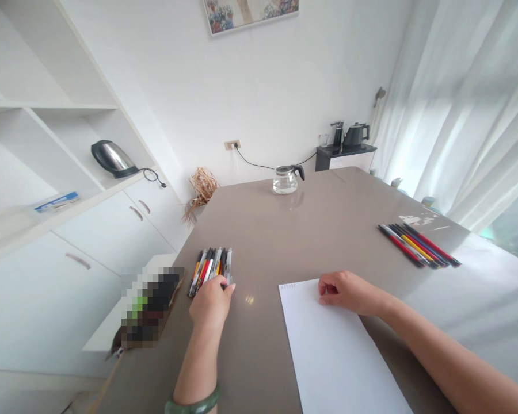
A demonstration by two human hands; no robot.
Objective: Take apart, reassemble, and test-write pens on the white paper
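On the table's left side lies a row of pens (208, 265), white, black, red and yellow, side by side. My left hand (211, 305) is over the near end of that row, thumb and fingers closed at a clear-and-grey pen (229, 259) on its right edge. The fingertips are partly hidden. A green bangle (194, 405) circles that wrist. My right hand (343, 292) rests on the upper right edge of a white sheet of paper (328, 351), its fingers curled inward, and I see nothing in them.
A second row of pens (418, 244) lies on the right of the table (259, 230). Toward the far edge stands a glass pot (285, 183) with clear liquid. A pixelated patch (153, 310) covers something at the left edge. Behind are a kettle (356, 135) and shelves.
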